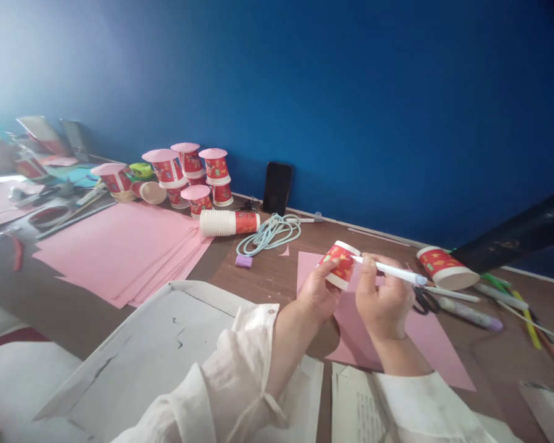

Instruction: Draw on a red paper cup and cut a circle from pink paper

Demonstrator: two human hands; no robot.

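Observation:
My left hand (317,294) is closed around a red patterned paper cup (341,264), held upside down over a pink paper sheet (425,344). My right hand (384,300) grips a white pen (397,271), its tip touching the cup's bottom rim. Both hands hover close together above the brown table.
A red cup (445,269) lies on its side to the right, beside scissors (423,301), markers (471,312) and sticks. A stack of pink sheets (120,249), a sleeve of cups (228,223), a coiled cable (270,234), a phone (277,187) and finished pink-topped cups (180,172) sit further back.

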